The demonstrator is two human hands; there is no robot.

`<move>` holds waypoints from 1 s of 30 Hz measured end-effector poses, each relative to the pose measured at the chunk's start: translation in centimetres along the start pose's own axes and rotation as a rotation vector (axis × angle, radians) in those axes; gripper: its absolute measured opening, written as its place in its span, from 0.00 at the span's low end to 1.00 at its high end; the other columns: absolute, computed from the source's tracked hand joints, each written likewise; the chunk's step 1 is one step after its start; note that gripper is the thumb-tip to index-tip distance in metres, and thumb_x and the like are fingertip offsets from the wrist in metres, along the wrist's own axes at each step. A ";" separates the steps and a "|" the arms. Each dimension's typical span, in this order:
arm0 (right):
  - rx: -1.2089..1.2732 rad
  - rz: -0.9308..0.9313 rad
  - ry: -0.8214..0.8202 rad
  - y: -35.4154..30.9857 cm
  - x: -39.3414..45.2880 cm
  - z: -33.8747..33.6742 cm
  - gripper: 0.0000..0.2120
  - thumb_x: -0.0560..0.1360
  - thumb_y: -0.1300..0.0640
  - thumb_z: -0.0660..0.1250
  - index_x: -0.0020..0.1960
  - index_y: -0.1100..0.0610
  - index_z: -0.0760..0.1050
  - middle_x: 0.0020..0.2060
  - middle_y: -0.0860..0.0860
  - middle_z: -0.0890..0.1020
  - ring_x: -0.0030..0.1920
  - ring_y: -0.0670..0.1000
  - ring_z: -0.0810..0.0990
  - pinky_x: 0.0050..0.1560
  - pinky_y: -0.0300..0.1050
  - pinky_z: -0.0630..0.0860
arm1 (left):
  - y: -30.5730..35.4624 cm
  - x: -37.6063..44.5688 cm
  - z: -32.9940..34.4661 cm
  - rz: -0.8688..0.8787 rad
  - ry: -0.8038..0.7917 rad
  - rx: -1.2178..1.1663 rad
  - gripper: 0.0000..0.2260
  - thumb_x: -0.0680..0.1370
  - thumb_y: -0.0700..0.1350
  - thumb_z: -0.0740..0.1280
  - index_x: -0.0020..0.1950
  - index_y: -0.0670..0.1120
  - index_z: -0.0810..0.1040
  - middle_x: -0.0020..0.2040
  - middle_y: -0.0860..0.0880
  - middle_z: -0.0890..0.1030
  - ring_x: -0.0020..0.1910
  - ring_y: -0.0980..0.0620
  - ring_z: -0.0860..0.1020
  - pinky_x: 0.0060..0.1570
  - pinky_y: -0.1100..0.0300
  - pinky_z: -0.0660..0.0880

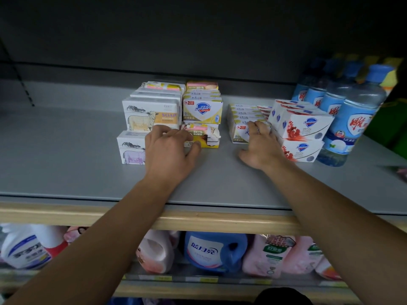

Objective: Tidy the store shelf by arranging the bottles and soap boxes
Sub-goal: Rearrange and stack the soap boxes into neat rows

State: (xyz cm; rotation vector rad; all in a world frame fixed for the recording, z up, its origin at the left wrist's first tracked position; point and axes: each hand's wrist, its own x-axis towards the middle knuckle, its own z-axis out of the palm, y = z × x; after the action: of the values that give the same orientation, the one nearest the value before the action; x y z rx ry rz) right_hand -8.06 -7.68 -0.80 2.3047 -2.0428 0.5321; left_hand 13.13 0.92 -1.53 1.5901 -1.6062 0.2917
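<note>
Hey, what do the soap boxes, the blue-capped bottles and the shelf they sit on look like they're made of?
Soap boxes: seemingly printed cardboard, with crisp folded edges and a slightly glossy face. Blue-capped bottles: likely clear plastic, see-through bodies with wrapped labels. Shelf: probably painted metal, a smooth matte grey sheet, though the material is uncertain.

The shelf (66,155) is smooth matt grey, metal by the look, with a pale wood-look front edge (198,219). The soap boxes (306,125) are printed card with a slight sheen. The bottles (352,119) are clear glossy plastic with shiny labels.
</note>
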 end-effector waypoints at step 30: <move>0.888 -0.149 0.029 0.0 -8.9 -3.3 0.10 0.78 0.60 0.68 0.57 0.49 0.76 0.48 0.50 0.82 0.46 0.44 0.79 0.45 0.30 0.71 | 3.4 -0.6 -0.7 0.272 -0.253 -0.502 0.17 0.74 0.45 0.70 0.63 0.48 0.77 0.49 0.51 0.83 0.45 0.53 0.81 0.48 0.60 0.77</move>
State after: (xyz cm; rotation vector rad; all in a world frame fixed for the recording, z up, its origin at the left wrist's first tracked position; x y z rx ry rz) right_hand -9.63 1.61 -0.07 2.7695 -1.7970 1.7260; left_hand 10.19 2.37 -0.22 1.0552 -1.9081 -0.1732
